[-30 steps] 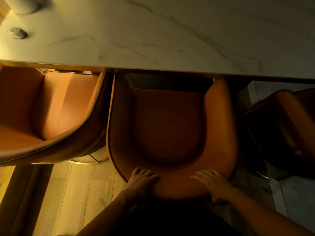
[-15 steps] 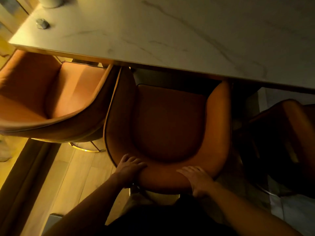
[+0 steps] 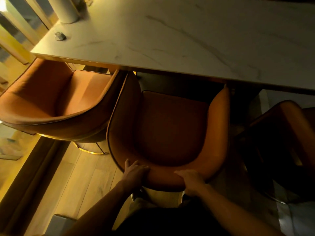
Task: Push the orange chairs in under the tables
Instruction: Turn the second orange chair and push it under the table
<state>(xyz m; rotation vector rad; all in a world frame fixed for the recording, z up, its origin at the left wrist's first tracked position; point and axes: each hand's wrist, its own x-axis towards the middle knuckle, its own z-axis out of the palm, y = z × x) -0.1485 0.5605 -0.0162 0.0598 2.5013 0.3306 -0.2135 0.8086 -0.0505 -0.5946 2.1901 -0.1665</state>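
Observation:
An orange tub chair (image 3: pixel 170 130) stands right in front of me, its seat front tucked under the edge of the white marble table (image 3: pixel 187 40). My left hand (image 3: pixel 135 172) grips the top of its curved backrest on the left. My right hand (image 3: pixel 191 180) grips the same backrest on the right. A second orange chair (image 3: pixel 51 103) sits to the left, touching the middle one, its front under the table corner. A third orange chair (image 3: pixel 289 133) stands in shadow at the right, apart from the table edge.
A pale cylinder (image 3: pixel 65 9) and a small grey object (image 3: pixel 60 36) rest on the table's far left corner. Wooden floor (image 3: pixel 81 181) lies at the lower left, with a dark strip beside it. Grey tiles (image 3: pixel 296 217) show at the lower right.
The view has pulled back and tilted, so more of the table and its left corner shows. Both hands stay on the middle chair's backrest, now wrapped more firmly over it.

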